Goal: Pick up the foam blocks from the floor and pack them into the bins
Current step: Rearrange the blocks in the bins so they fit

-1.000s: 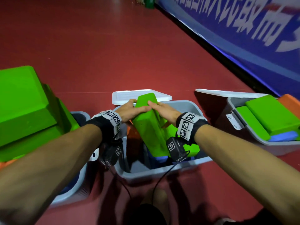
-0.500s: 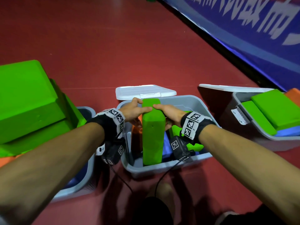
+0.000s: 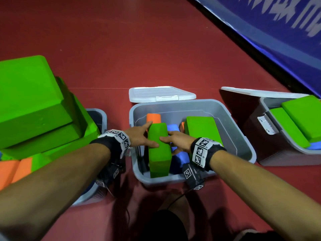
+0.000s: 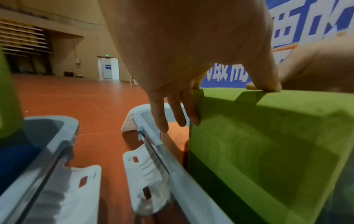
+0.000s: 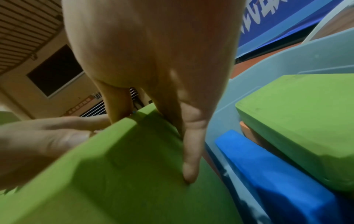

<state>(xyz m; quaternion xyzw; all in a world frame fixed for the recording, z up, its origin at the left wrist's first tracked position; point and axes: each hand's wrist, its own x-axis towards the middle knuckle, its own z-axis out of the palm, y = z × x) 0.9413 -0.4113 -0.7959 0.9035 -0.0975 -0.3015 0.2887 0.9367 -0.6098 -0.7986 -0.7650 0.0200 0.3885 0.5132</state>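
- Now both hands are on the upright green block [image 3: 159, 150]: the left hand [image 3: 140, 136] and right hand [image 3: 175, 139] each lay straightish fingers down a side, thumbs on top.
- It stands on edge in the middle bin [image 3: 231, 119], by the left hand's wall, an orange block [image 3: 153, 117] just beyond.
- Right of the right hand lie a blue block [image 5: 272, 178] and a second green block [image 3: 201, 127].
- Risk, I'd judge: pressed unevenly, it could wedge against the wall, or tip onto the blue one once released.
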